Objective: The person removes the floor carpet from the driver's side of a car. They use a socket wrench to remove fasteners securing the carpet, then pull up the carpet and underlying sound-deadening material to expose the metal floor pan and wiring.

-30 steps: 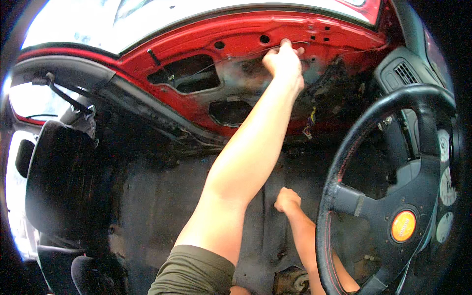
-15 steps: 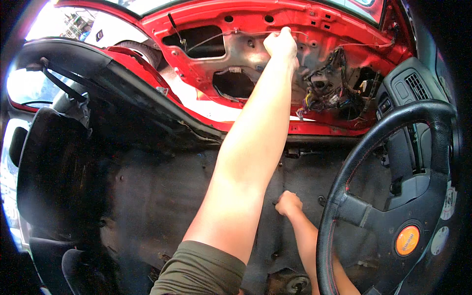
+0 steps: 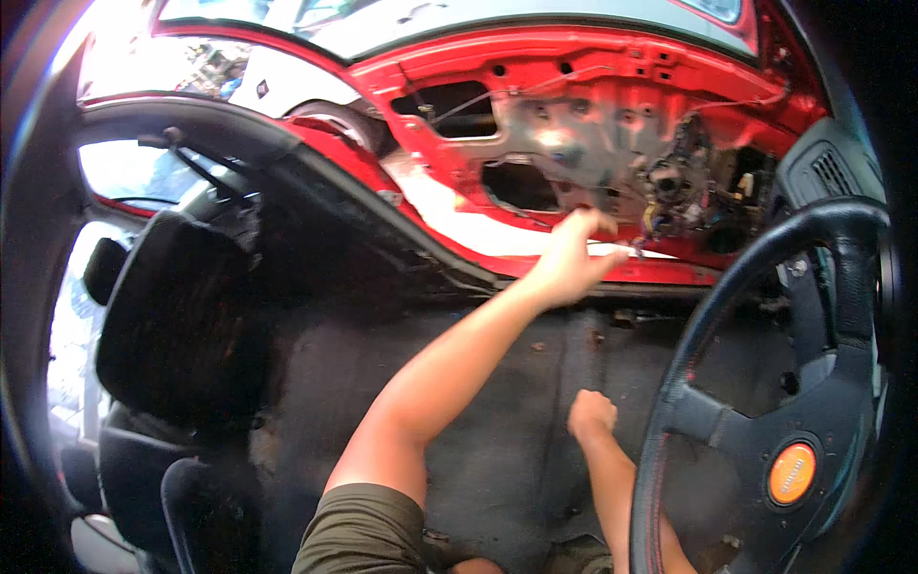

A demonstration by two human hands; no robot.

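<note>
My left hand [image 3: 574, 258] is in front of the lower edge of a red car door [image 3: 440, 187], its thumb and fingers apart and nothing between them. The door's inner side is bare metal, with large cut-out holes and a bundle of loose wires [image 3: 655, 215] near the fingertips. Lower down, my right hand [image 3: 594, 413] is closed, low over the dark car floor [image 3: 497, 402]. Whatever it may hold is hidden by its fingers. The right forearm passes partly behind the steering wheel's rim.
On the right stands a black steering wheel [image 3: 717, 421] with an orange centre, in front of a grey dashboard [image 3: 813, 167]. Black seats [image 3: 182, 325] are at the left. A dark door sill [image 3: 411, 225] runs between floor and door. A white car [image 3: 296, 81] shows outside.
My left hand has come down from the door's upper part, and its fingers have spread. My right hand stays closed low over the floor. The whole view has shifted slightly.
</note>
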